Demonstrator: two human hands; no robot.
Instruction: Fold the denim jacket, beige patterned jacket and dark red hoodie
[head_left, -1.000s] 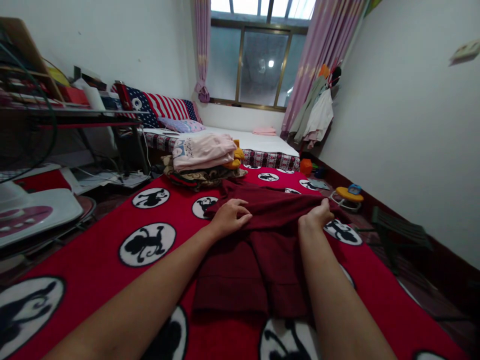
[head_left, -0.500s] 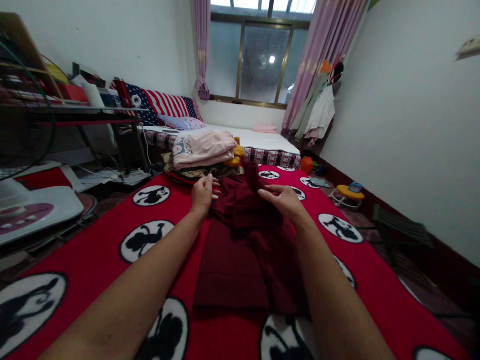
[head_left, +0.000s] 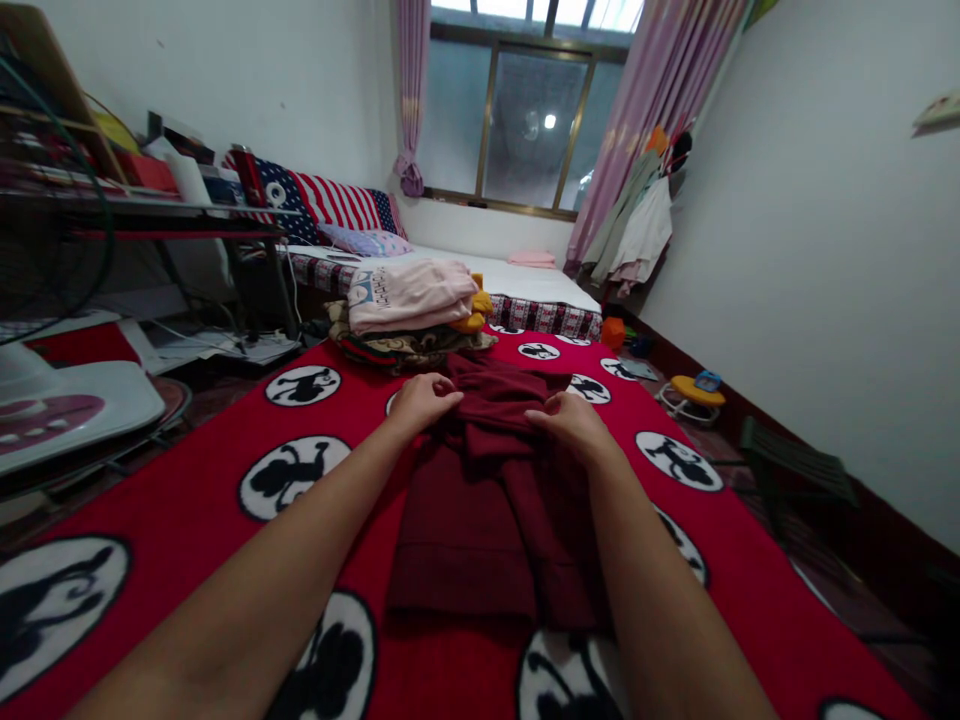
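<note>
A maroon sweatshirt (head_left: pixel 465 530) lies partly folded on the red blanket, its wide hem band toward me and its upper part bunched in folds. My left hand (head_left: pixel 424 405) pinches the left edge of these folds between thumb and fingers. At the right side of the same folds, my right hand (head_left: pixel 574 425) grips the cloth with thumb and forefinger. Just beyond the sweatshirt is a stack of folded clothes, with a pale pink top (head_left: pixel 412 295) uppermost and a mustard-yellow piece (head_left: pixel 474 312) showing at its right.
The red blanket (head_left: pixel 217 560) has round black-and-white figures. Farther back stands a bed (head_left: pixel 480 265) with a white cover. A cluttered desk (head_left: pixel 172 215) and a white plastic seat (head_left: pixel 97 400) are on the left. A yellow stool (head_left: pixel 697 390) and a dark folding stool (head_left: pixel 799 465) stand right.
The raised piece of maroon cloth at the far end has come down into flatter folds. My left hand has moved slightly right and closed on the cloth; my right hand has shifted a little nearer.
</note>
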